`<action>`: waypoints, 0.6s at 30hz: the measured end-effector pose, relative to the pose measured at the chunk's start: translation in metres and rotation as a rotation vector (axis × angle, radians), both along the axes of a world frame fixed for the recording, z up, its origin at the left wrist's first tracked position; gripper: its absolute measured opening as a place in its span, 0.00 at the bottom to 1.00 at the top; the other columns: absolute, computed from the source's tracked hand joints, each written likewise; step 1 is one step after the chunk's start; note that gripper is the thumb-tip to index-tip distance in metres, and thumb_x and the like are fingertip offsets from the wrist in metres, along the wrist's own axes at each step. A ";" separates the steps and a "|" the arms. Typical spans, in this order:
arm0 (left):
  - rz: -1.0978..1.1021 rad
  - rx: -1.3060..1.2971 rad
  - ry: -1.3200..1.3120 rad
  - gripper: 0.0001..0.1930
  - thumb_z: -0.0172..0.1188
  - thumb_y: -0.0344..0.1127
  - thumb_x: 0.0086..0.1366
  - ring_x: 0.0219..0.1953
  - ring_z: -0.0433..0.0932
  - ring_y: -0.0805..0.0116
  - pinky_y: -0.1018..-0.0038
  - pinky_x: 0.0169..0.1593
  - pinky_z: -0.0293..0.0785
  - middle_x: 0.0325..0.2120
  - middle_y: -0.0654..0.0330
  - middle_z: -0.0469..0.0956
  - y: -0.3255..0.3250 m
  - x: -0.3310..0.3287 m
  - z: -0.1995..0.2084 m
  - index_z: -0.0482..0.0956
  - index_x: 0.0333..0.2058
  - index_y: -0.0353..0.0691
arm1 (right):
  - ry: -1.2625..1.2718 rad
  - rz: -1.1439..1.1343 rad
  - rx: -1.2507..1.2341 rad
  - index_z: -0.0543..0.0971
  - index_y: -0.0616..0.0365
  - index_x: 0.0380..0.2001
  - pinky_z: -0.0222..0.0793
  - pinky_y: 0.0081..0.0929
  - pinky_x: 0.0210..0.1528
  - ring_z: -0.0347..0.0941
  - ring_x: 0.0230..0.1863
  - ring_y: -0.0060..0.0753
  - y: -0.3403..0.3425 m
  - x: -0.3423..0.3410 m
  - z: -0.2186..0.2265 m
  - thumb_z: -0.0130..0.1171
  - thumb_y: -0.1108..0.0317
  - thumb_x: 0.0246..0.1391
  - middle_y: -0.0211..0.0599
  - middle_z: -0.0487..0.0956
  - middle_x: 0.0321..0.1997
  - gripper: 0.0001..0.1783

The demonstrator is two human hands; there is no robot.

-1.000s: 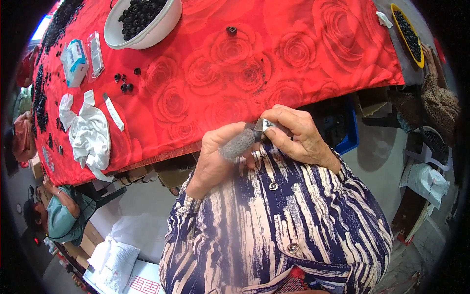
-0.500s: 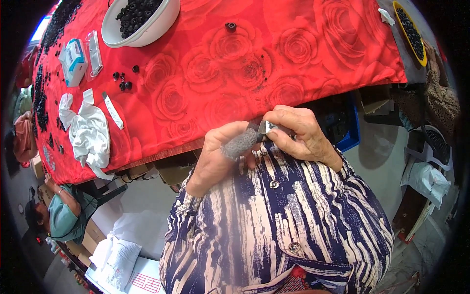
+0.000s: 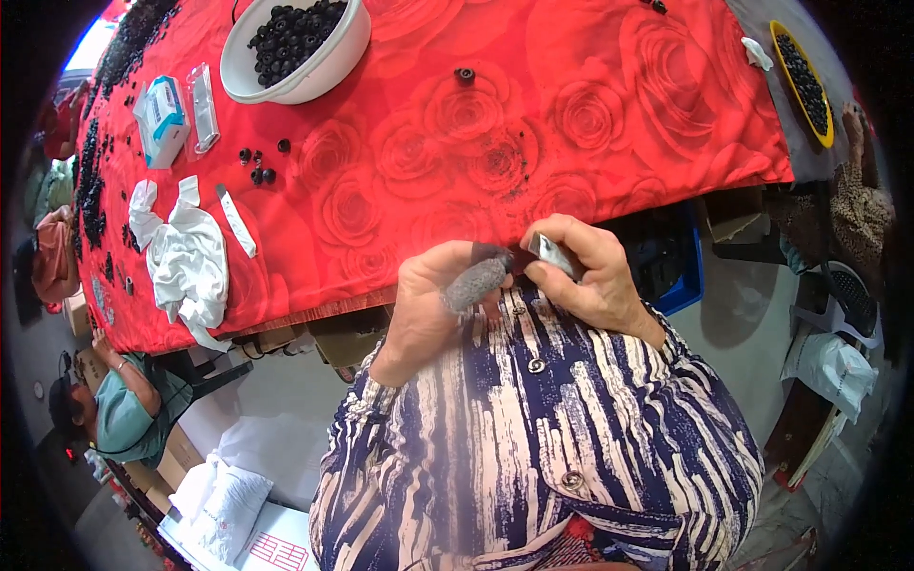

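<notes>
Remotely, I hold a small dark piece (image 3: 507,264) pinched in the left hand (image 3: 422,300), just beside the metal blade (image 3: 550,252) clasped in the right hand (image 3: 597,278); the grey finger wrap (image 3: 474,285) presumably guards against cuts.

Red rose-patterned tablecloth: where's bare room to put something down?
Bare tablecloth lies between the round white bowl and lone round black piece, and from the dark crumbs rightward toward the yellow oval tray. The left is crowded: small black pieces, white-blue box, crumpled white fabric.
</notes>
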State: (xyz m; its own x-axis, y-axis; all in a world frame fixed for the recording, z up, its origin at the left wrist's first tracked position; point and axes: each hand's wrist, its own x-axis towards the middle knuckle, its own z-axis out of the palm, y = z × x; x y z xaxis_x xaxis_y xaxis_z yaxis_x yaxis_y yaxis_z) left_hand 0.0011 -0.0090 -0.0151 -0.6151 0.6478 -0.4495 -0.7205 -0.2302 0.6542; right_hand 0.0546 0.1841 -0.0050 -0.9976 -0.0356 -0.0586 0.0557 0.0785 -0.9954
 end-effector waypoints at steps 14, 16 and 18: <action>0.096 -0.159 0.274 0.09 0.62 0.22 0.54 0.28 0.76 0.76 0.82 0.32 0.73 0.30 0.59 0.76 0.014 0.001 0.005 0.76 0.36 0.32 | -0.062 -0.022 -0.162 0.75 0.62 0.36 0.65 0.19 0.29 0.69 0.27 0.16 -0.003 -0.008 -0.004 0.61 0.72 0.50 0.28 0.73 0.24 0.10; 0.139 -0.212 0.594 0.09 0.63 0.22 0.53 0.29 0.76 0.76 0.82 0.33 0.72 0.31 0.58 0.76 0.018 0.002 -0.003 0.76 0.35 0.31 | -0.121 0.005 -0.186 0.75 0.62 0.35 0.65 0.17 0.29 0.68 0.28 0.13 -0.002 -0.011 0.001 0.60 0.72 0.51 0.26 0.73 0.24 0.08; 0.182 -0.264 0.914 0.09 0.64 0.21 0.52 0.30 0.76 0.75 0.82 0.34 0.72 0.33 0.57 0.76 0.018 0.003 -0.003 0.77 0.34 0.31 | -0.180 0.037 -0.212 0.75 0.62 0.34 0.65 0.16 0.30 0.67 0.29 0.10 -0.003 -0.013 0.004 0.58 0.71 0.53 0.24 0.73 0.25 0.07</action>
